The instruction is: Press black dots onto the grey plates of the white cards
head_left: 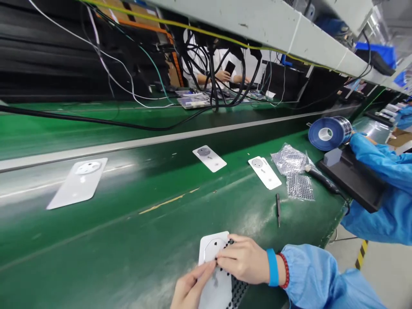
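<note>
A white phone back cover point(212, 296) with a round camera area lies at the front of the green bench. A clear sheet of small black dots point(238, 292) overlaps its right side and runs under my right hand point(242, 259). The fingers of that hand are closed on the sheet near the camera area. My left hand point(193, 286) comes in from below, thumb and forefinger pinched together at the same spot. A tiny black speck shows where both sets of fingertips meet. Whatever sits between the left fingertips is too small to make out.
More white covers lie on the belt and bench: one left point(75, 184), one mid-belt point(210, 158), and a stacked pair point(265, 174). Rightward are black tweezers point(278, 210), another dot sheet point(300, 186), crumpled film point(289, 159), a blue roll point(326, 133), a black tray point(350, 171) and a co-worker's blue sleeve point(380, 159).
</note>
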Action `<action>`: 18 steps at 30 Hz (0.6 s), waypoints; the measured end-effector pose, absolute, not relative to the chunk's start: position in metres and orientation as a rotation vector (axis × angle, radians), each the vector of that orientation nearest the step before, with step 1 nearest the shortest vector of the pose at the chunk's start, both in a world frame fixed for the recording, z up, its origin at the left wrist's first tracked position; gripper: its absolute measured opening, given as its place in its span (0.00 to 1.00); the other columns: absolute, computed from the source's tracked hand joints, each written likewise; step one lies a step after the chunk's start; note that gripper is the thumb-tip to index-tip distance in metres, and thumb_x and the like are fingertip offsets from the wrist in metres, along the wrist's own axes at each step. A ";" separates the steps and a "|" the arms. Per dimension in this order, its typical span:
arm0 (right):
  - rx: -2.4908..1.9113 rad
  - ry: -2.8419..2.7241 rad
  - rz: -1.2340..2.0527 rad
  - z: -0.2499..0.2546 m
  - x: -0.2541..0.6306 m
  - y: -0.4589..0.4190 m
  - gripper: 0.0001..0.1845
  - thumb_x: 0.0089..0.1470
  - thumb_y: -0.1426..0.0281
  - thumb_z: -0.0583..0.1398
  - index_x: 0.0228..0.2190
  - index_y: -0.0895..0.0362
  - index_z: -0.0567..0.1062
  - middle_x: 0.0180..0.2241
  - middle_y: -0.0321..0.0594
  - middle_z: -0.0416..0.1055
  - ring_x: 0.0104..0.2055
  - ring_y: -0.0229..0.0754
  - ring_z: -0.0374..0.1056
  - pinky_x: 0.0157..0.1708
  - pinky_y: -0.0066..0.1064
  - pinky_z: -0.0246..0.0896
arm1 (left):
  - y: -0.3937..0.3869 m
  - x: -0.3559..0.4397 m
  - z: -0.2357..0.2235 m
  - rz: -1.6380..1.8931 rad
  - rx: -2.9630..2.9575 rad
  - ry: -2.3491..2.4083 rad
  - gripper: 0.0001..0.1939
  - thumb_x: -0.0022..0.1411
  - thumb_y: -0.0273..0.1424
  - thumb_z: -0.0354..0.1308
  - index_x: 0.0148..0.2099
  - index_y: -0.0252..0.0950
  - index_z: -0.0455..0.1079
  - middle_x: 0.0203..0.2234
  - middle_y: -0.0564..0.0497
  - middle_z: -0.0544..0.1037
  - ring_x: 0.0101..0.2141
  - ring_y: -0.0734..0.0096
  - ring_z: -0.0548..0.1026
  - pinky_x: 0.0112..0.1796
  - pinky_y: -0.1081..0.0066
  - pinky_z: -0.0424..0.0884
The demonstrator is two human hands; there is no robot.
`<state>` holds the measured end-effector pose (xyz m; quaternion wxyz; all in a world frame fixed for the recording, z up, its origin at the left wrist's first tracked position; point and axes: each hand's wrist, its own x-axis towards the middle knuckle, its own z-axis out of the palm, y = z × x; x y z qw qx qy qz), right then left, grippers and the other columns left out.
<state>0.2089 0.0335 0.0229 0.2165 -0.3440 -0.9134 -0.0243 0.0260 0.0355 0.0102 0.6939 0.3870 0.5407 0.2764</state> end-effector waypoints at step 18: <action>-1.103 -1.995 0.476 0.042 0.238 0.029 0.08 0.61 0.75 0.54 0.36 0.56 0.74 0.39 0.44 0.76 0.42 0.41 0.73 0.46 0.35 0.71 | 0.027 -0.004 0.064 1.187 0.975 1.534 0.46 0.55 0.42 0.61 0.69 0.39 0.42 0.26 0.53 0.79 0.21 0.69 0.74 0.25 0.72 0.71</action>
